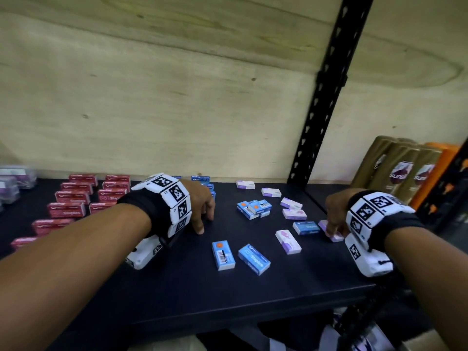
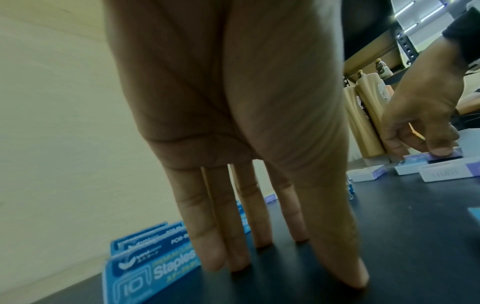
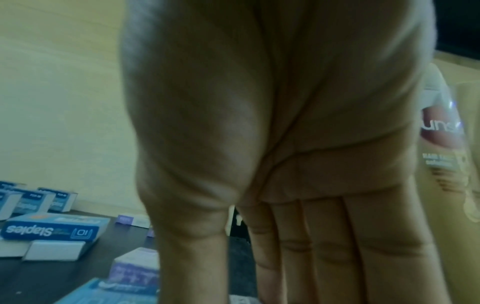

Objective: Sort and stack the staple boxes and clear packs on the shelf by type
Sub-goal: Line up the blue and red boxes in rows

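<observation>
Staple boxes lie on a dark shelf (image 1: 278,287). Red boxes (image 1: 67,209) stand in rows at the left, and blue boxes (image 1: 202,179) stand against the back wall. Loose blue boxes (image 1: 254,259) and purple-and-white boxes (image 1: 288,241) are scattered in the middle. Clear packs (image 1: 15,182) sit blurred at the far left. My left hand (image 1: 205,221) points straight fingers (image 2: 215,246) down onto bare shelf beside a blue box (image 2: 150,267). My right hand (image 1: 333,230) pinches a purple box (image 1: 338,236) at the right, thumb and fingers at its ends (image 2: 415,159).
Gold shampoo bottles (image 1: 400,171) stand just right of a black slotted upright (image 1: 326,97). A plywood wall backs the shelf. A small heap of blue boxes (image 1: 253,209) lies mid-shelf. The front strip of the shelf has no boxes on it.
</observation>
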Tool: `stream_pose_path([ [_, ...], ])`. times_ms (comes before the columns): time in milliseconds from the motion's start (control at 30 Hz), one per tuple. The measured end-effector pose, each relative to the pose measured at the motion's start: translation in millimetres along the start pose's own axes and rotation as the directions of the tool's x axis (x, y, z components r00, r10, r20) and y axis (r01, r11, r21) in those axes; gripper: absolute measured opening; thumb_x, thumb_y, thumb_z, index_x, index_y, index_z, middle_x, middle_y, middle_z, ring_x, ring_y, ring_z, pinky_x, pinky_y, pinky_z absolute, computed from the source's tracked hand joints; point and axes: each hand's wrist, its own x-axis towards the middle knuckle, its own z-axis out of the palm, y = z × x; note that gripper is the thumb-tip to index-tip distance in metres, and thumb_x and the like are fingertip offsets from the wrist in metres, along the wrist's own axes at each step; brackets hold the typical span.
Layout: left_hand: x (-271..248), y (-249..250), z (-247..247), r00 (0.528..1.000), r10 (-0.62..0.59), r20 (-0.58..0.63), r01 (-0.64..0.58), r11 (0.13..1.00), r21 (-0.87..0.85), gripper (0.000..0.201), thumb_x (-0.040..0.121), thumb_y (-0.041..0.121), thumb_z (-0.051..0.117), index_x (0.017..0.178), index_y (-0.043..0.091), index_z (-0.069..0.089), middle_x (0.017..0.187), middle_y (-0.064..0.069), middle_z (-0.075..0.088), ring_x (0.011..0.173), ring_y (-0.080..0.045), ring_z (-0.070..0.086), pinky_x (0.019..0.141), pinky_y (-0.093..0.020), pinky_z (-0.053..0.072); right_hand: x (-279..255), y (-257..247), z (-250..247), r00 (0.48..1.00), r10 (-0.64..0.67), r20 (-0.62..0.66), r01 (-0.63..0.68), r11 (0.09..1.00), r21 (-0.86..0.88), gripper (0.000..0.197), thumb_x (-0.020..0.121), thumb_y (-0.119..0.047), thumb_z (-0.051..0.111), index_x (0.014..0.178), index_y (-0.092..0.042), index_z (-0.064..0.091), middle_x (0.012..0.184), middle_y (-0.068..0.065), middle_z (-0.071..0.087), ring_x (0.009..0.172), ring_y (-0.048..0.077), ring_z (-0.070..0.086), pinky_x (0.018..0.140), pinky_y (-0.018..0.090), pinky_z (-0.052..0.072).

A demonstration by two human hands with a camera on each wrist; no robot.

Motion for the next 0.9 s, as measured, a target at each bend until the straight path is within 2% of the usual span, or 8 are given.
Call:
stream_pose_path([
  [100, -1.3, 0.2, 1.2, 1.000, -0.001, -0.009, 0.001, 1.000, 0.000, 0.045, 0.079, 0.034, 0.079, 0.121, 0.027, 0.065, 0.121, 0.006, 0.063, 0.111, -0.013, 0.059, 0.089, -0.023, 0.044, -17.2, -19.0, -8.2, 0.937, 0.191, 0.293, -0.228, 0.969, 0.097, 0.039, 0.079, -0.041, 0.079, 0.058, -0.012, 0.065, 0.040, -0.013, 0.055, 0.037, 0.000, 0.049, 0.037, 0.011, 0.038],
  [200, -5.3, 0.4, 3.6, 0.999, -0.003, -0.035, 0.003, 1.000, 0.004, 0.045, 0.080, 0.034, 0.077, 0.122, 0.028, 0.064, 0.123, 0.007, 0.063, 0.113, -0.012, 0.058, 0.090, -0.023, 0.043, -14.9, -23.4, -5.2, 0.907, 0.297, 0.298, -0.369, 0.902, 0.224, 0.028, 0.083, -0.037, 0.076, 0.072, -0.011, 0.074, 0.044, -0.014, 0.060, 0.045, -0.002, 0.053, 0.055, 0.013, 0.045],
  [267, -8.7, 2.4, 5.0, 0.999, -0.005, -0.044, 0.005, 1.000, 0.016, 0.045, 0.081, 0.034, 0.076, 0.124, 0.028, 0.062, 0.124, 0.007, 0.062, 0.114, -0.013, 0.058, 0.093, -0.025, 0.043, -18.1, -28.4, -10.4, 0.923, 0.310, 0.230, -0.360, 0.906, 0.222, 0.026, 0.080, -0.039, 0.077, 0.075, -0.013, 0.072, 0.069, -0.005, 0.072, 0.062, 0.009, 0.056, 0.072, 0.024, 0.052],
  [333, -13.8, 5.3, 7.2, 0.998, -0.006, -0.057, 0.008, 0.999, 0.040, 0.045, 0.084, 0.035, 0.073, 0.127, 0.029, 0.061, 0.124, 0.008, 0.061, 0.114, -0.014, 0.057, 0.093, -0.026, 0.042, -21.4, -40.6, -19.2, 0.943, 0.327, 0.067, -0.334, 0.920, 0.207, 0.022, 0.083, -0.034, 0.072, 0.090, -0.013, 0.072, 0.094, 0.002, 0.070, 0.077, 0.017, 0.055, 0.073, 0.027, 0.052],
  [500, -35.5, 10.6, 13.0, 0.993, 0.007, -0.116, -0.007, 1.000, 0.003, 0.035, 0.093, 0.036, 0.060, 0.127, 0.033, 0.060, 0.123, 0.012, 0.061, 0.113, -0.011, 0.057, 0.087, -0.022, 0.040, -29.5, -79.3, -44.0, 0.963, 0.200, -0.178, -0.106, 0.895, 0.434, 0.022, 0.085, -0.037, 0.069, 0.105, -0.028, 0.064, 0.092, -0.013, 0.059, 0.087, 0.011, 0.057, 0.081, 0.025, 0.046],
  [633, -51.6, 20.9, 19.2, 0.994, 0.017, -0.109, -0.024, 0.998, -0.059, 0.039, 0.092, 0.049, 0.056, 0.127, 0.030, 0.059, 0.122, 0.011, 0.061, 0.108, -0.010, 0.056, 0.092, -0.024, 0.043, -28.7, -108.2, -59.5, 0.992, 0.046, -0.120, 0.026, 0.844, 0.535, 0.020, 0.082, -0.035, 0.074, 0.094, -0.020, 0.068, 0.080, -0.002, 0.068, 0.066, 0.011, 0.057, 0.070, 0.026, 0.049],
  [733, -57.3, 29.6, 24.4, 0.999, 0.039, -0.038, -0.042, 0.997, -0.067, 0.052, 0.085, 0.061, 0.059, 0.126, 0.030, 0.058, 0.120, 0.010, 0.062, 0.104, -0.010, 0.057, 0.096, -0.029, 0.046, -33.5, -123.5, -67.3, 0.999, -0.052, -0.001, 0.042, 0.793, 0.608, 0.030, 0.076, -0.038, 0.081, 0.094, -0.018, 0.069, 0.073, 0.000, 0.067, 0.067, 0.015, 0.059, 0.071, 0.028, 0.054],
  [900, -64.7, 39.7, 26.8, 0.999, 0.032, 0.034, -0.030, 0.997, -0.073, 0.071, 0.069, 0.067, 0.072, 0.127, 0.031, 0.054, 0.118, 0.011, 0.058, 0.106, -0.011, 0.056, 0.097, -0.033, 0.048, -43.9, -144.5, -71.3, 0.990, -0.109, 0.090, 0.032, 0.796, 0.605, 0.049, 0.071, -0.040, 0.086, 0.109, -0.017, 0.065, 0.098, 0.007, 0.072, 0.077, 0.014, 0.065, 0.082, 0.037, 0.060],
])
